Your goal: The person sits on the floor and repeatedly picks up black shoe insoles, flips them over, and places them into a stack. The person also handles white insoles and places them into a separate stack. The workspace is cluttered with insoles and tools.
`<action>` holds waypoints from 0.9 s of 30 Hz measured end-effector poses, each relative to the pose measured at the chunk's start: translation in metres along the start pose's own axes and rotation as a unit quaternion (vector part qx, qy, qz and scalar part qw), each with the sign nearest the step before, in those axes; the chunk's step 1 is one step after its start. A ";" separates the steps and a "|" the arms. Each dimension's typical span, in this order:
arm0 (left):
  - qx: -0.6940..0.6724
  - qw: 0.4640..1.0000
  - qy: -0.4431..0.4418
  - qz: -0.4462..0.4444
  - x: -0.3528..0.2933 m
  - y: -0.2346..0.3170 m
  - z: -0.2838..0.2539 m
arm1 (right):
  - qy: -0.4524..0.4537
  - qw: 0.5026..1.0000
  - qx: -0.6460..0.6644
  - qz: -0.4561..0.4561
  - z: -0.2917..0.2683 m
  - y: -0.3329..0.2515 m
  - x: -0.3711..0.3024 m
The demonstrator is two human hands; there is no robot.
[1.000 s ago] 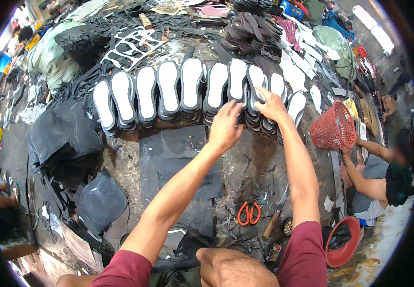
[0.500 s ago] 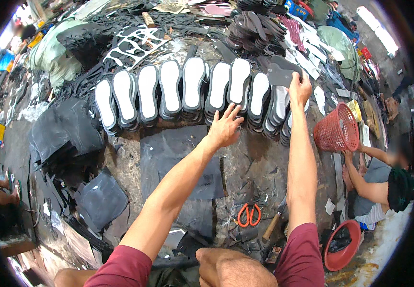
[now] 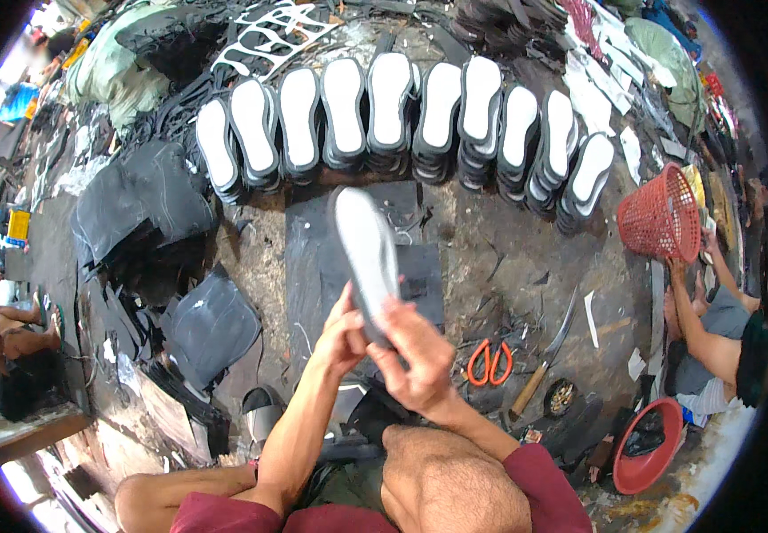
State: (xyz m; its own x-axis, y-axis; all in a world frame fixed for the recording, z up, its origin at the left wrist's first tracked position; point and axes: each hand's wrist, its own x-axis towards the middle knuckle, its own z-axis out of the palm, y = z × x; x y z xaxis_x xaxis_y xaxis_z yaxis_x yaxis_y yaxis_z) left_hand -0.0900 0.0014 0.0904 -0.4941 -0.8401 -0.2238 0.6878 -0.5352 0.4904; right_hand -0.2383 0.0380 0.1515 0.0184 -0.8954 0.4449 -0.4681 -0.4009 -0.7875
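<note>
Both my hands hold a shoe sole (image 3: pixel 368 244) with a white top face and a dark edge, its toe end pointing away from me and slightly blurred. My left hand (image 3: pixel 341 338) grips the lower left edge near the heel. Across the heel end lie the fingers of my right hand (image 3: pixel 415 355). Beyond them, an arc of stacked soles (image 3: pixel 390 99) spreads from left to right, each pile topped by a white face. Beneath the held sole is a dark flat sheet (image 3: pixel 313 231) on the ground.
Orange-handled scissors (image 3: pixel 490 362) and a wooden-handled knife (image 3: pixel 535 386) lie to my right. A red basket (image 3: pixel 659 218) stands beside another person's hands at the far right, above a red basin (image 3: pixel 646 449). Dark sheets (image 3: pixel 144 204) are piled at left.
My hands have come back from the row of stacks toward my body and now meet on one sole. The right hand was at the right-end piles with a dark sole; the view has shifted.
</note>
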 end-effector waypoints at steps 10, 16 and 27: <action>-0.172 0.966 0.195 -0.008 -0.109 -0.012 -0.064 | 0.160 0.978 -0.001 0.135 -0.011 0.018 0.022; -0.086 0.942 0.299 0.125 -0.158 0.017 -0.106 | 0.223 0.931 -0.286 0.041 -0.100 0.059 -0.003; 0.698 0.696 -0.120 0.118 -0.049 -0.062 -0.020 | 0.224 0.822 0.255 0.457 -0.075 0.051 -0.078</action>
State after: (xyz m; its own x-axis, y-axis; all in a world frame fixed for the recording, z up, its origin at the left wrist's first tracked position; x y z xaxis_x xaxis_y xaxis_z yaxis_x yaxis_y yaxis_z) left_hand -0.0973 0.0740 0.0541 -0.6444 -0.7619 0.0656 -0.3401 0.3623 0.8678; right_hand -0.3297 0.1015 0.1087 -0.5156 -0.7526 -0.4096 0.3286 0.2677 -0.9057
